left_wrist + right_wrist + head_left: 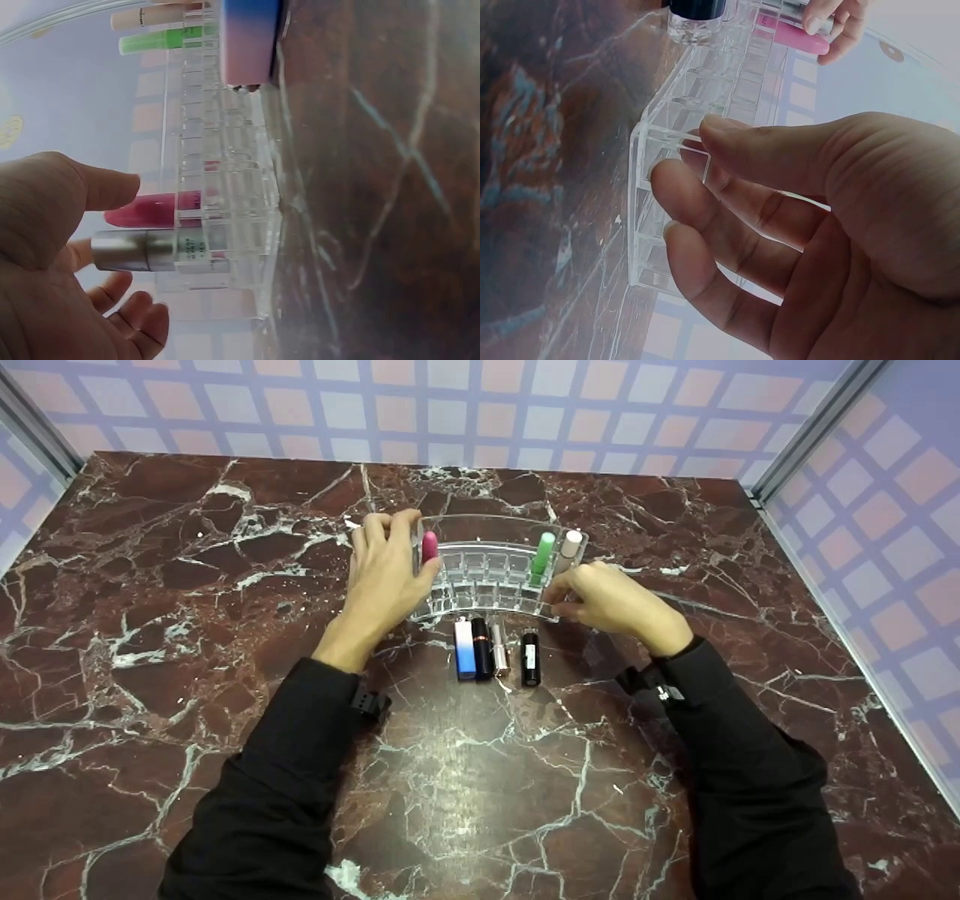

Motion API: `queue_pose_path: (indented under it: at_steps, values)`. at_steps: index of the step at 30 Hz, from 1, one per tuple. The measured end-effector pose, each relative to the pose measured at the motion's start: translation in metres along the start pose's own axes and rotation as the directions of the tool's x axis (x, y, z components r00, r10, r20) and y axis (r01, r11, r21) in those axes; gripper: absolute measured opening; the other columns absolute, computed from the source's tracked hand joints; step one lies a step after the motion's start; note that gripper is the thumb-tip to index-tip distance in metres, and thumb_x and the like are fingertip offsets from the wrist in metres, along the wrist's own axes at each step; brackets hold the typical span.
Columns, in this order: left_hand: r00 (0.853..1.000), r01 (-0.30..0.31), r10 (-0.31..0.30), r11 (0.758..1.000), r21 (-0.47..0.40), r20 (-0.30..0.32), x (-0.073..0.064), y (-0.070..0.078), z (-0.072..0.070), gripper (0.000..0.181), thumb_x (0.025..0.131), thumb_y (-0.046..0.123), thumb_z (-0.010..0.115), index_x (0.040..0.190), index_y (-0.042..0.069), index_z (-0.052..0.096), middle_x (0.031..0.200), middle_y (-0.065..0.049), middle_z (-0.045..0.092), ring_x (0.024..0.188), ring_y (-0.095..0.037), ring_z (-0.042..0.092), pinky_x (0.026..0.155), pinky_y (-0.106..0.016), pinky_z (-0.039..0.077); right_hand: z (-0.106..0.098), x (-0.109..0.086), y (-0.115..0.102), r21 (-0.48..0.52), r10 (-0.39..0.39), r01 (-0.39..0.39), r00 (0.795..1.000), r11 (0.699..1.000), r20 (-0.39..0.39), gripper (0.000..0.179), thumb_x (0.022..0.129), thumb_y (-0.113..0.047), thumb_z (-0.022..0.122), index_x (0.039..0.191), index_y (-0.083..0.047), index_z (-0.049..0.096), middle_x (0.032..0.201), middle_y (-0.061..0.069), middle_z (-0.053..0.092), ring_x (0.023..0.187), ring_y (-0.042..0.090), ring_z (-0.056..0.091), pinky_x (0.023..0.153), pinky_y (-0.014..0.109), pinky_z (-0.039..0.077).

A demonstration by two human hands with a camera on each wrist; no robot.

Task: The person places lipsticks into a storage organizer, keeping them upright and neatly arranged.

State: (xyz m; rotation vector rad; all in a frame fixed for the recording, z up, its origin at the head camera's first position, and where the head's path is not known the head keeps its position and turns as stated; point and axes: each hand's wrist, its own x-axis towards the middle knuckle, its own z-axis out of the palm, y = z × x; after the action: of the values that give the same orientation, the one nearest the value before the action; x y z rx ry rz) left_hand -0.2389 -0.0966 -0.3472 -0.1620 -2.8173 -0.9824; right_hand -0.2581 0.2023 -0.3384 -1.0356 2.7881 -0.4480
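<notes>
A clear stepped lipstick organizer [480, 562] stands in the middle of the marble-patterned table. My left hand [386, 577] is at its left end, around a silver tube [131, 250] standing in a slot. The thumb is beside a pink tube [150, 210] and apart from the silver one; some fingers pass behind the silver tube. At the organizer's right front corner, my right hand [611, 596] pinches the clear end wall [694, 146] between thumb and curled fingers. Near that hand a green tube [543, 556] and a white-capped tube [571, 547] stand in slots.
In front of the organizer lie a blue-and-white lipstick [465, 652], a black one [481, 649], a slim pinkish-metallic one [500, 649] and, slightly apart, a black tube [530, 660] with a white label. Checked panels [450, 412] border the table behind and at the sides.
</notes>
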Motion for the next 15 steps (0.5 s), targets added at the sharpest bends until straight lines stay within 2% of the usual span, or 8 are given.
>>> queue_pose_path:
  at_steps: [3,8,15]
  values:
    - [0.998,0.045,-0.046,0.999,0.025,0.044,-0.0007,0.0004,-0.0025,0.074,0.099,0.026,0.067,0.158,0.007,0.027,0.148,-0.021,0.030,0.135,-0.037,0.031,0.114,-0.052,0.034,0.0000,0.0000,-0.0002,-0.001,0.003,-0.003,1.000,1.000,0.001,0.016,0.093,-0.004,0.074,0.109,-0.004,0.077,0.109,0.013,0.075,0.086,0.027,0.073,0.083,0.045,0.059]
    - [0.985,0.116,-0.122,0.992,0.059,0.122,-0.0033,0.0004,-0.0050,0.089,0.099,0.032,0.068,0.162,0.007,0.011,0.156,-0.025,0.021,0.141,-0.041,0.026,0.114,-0.057,0.034,0.0002,-0.0001,-0.0005,-0.005,0.000,0.000,1.000,1.000,0.002,0.017,0.093,-0.004,0.075,0.109,-0.004,0.077,0.109,0.013,0.075,0.088,0.028,0.073,0.084,0.045,0.058]
    - [0.971,0.170,-0.175,0.985,0.041,0.162,-0.0048,-0.0017,-0.0073,0.096,0.098,0.032,0.069,0.163,0.009,0.002,0.161,-0.028,0.012,0.147,-0.049,0.020,0.114,-0.063,0.033,0.0005,0.0004,-0.0004,-0.012,0.003,-0.003,1.000,1.000,0.002,0.017,0.092,-0.003,0.075,0.109,-0.004,0.077,0.109,0.012,0.075,0.088,0.028,0.073,0.085,0.045,0.058]
